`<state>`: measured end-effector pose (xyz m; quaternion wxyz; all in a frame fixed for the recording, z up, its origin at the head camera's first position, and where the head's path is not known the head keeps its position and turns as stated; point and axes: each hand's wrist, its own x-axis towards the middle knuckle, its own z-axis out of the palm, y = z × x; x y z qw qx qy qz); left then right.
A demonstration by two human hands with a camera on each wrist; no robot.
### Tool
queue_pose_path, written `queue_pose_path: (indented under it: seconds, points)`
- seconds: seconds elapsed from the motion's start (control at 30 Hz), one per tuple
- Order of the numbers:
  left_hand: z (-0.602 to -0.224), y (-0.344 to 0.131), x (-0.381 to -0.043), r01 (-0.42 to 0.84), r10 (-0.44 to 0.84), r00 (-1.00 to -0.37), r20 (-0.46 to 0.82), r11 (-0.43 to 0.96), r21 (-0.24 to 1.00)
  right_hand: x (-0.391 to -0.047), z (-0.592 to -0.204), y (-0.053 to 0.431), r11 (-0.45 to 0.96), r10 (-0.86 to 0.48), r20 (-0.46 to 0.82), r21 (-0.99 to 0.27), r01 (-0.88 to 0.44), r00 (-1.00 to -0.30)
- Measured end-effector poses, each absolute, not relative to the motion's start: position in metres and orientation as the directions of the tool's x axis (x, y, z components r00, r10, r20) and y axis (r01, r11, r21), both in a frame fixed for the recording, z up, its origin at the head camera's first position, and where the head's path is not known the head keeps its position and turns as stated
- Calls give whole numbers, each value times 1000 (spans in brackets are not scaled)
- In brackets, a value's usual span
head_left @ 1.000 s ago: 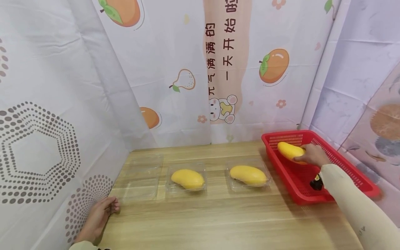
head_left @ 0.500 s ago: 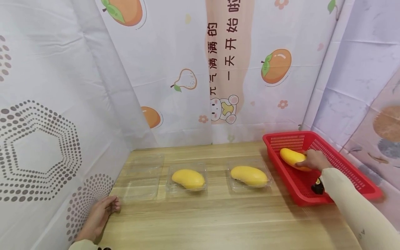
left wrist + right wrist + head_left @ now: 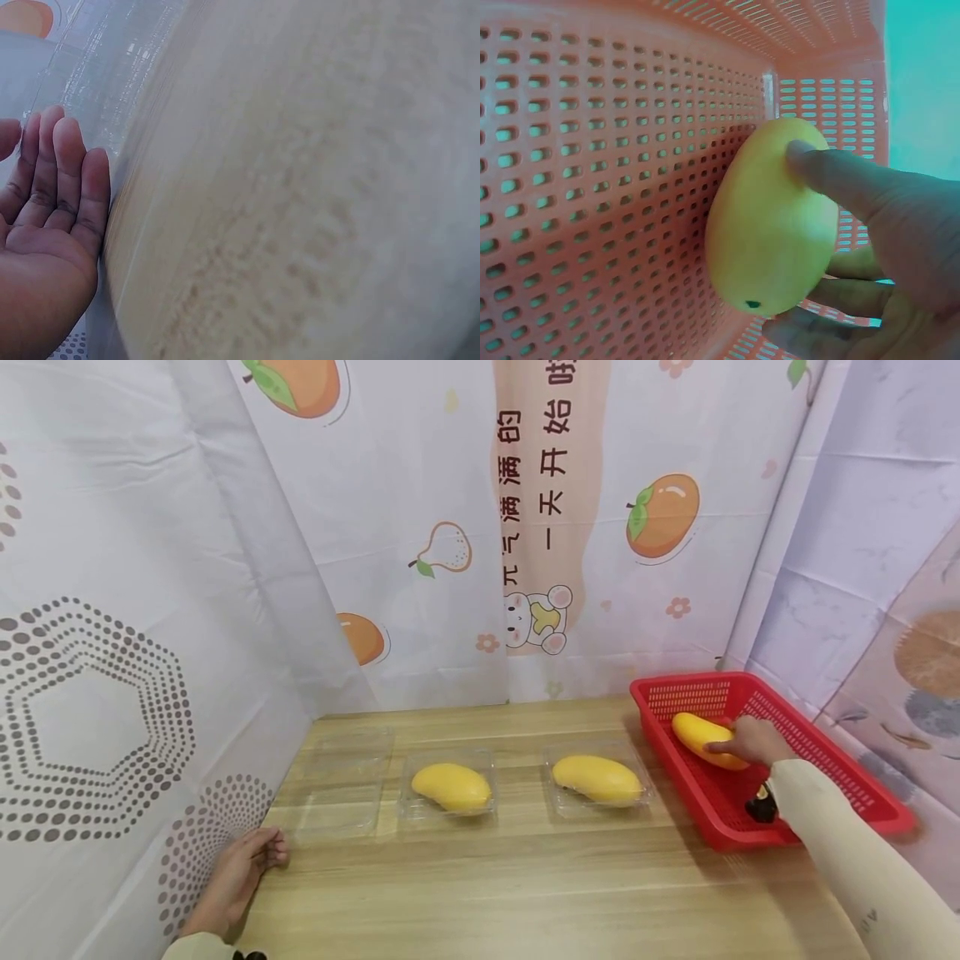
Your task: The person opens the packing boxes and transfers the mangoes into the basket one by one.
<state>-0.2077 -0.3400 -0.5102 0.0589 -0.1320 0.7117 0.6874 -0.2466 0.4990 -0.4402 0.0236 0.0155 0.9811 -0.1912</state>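
Note:
Inside the red basket [image 3: 675,777], my right hand [image 3: 759,742] holds a yellow mango [image 3: 705,737]. The right wrist view shows the thumb pressed on top of this mango [image 3: 769,217] and the other fingers at its underside, partly hidden. My left hand [image 3: 243,868] rests at the table's left edge, palm up in the left wrist view with fingers [image 3: 67,161] loosely bent and holding nothing. Nearest to it is a clear plastic container [image 3: 337,810]. Two more mangoes lie in clear containers, one mango [image 3: 452,789] at mid-table and another mango [image 3: 597,779] beside the basket.
The wooden table [image 3: 480,893] meets a printed curtain [image 3: 420,677] at the back. More fabric hangs on both sides, close to the left hand and the basket. The basket has raised, slotted walls all round.
The right hand and its mango have moved slightly down toward the basket floor, mostly in the first half second. The left hand has stayed in place.

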Motion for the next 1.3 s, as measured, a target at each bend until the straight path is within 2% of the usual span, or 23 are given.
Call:
queue_pose_path:
  seconds: [0.43,0.8,1.0,1.3]
  points:
    - [-512,-344,-208,-225,-88,-971,-222,27,974,-256,-415,467,930,-10,156,-362,-66,-988]
    - [-508,-346,-207,-220,-71,-973,-218,10,976,-259,-408,423,907,-39,196,-405,-117,-980]
    - [-505,-344,-209,-230,-70,-971,-229,8,973,-259,-403,408,907,-75,221,-390,-158,-973]
    - [-506,-344,-210,-182,-40,-983,-182,-9,983,-259,-395,391,907,-117,226,-372,-197,-967]
